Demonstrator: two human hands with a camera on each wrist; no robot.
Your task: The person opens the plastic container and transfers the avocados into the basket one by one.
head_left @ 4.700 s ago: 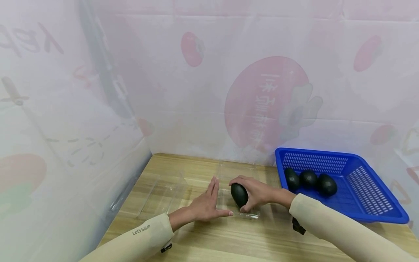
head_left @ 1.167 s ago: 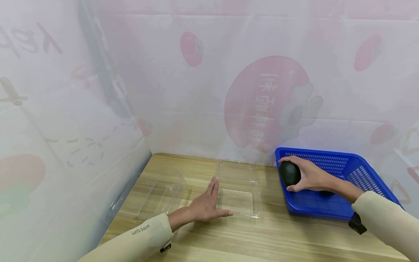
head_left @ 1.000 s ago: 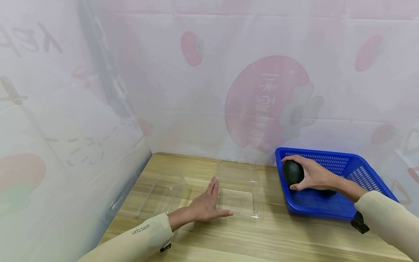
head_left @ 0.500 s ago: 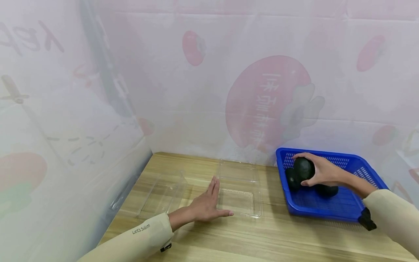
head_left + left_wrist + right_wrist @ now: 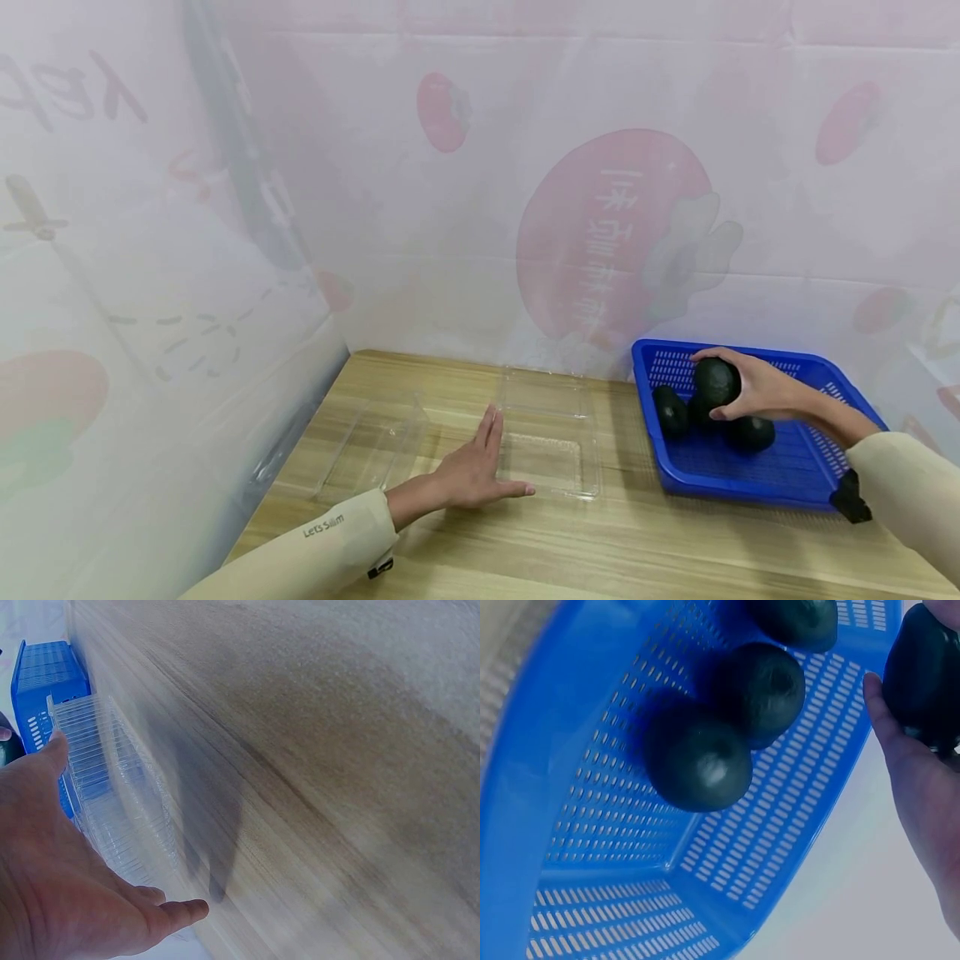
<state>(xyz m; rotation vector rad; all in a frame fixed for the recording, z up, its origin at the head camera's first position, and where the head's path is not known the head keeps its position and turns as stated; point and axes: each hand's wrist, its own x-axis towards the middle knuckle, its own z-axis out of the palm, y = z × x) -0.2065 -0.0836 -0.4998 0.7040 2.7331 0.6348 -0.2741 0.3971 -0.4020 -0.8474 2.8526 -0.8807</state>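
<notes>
Our right hand [image 5: 757, 392], fingers curled round an avocado [image 5: 715, 381], has carried it from the clear tray [image 5: 551, 462] at centre frame back over the blue basket [image 5: 847, 479] at right, while our left hand [image 5: 468, 471] stays flat beside the emptied tray.

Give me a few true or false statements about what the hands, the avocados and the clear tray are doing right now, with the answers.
1. The right hand grips an avocado over the blue basket. True.
2. The clear tray holds one avocado. False: it holds nothing.
3. The left hand lies flat beside the clear tray, fingers straight. True.
4. Three loose avocados lie in the blue basket. True.
5. The left hand holds an avocado. False: it holds nothing.
</notes>
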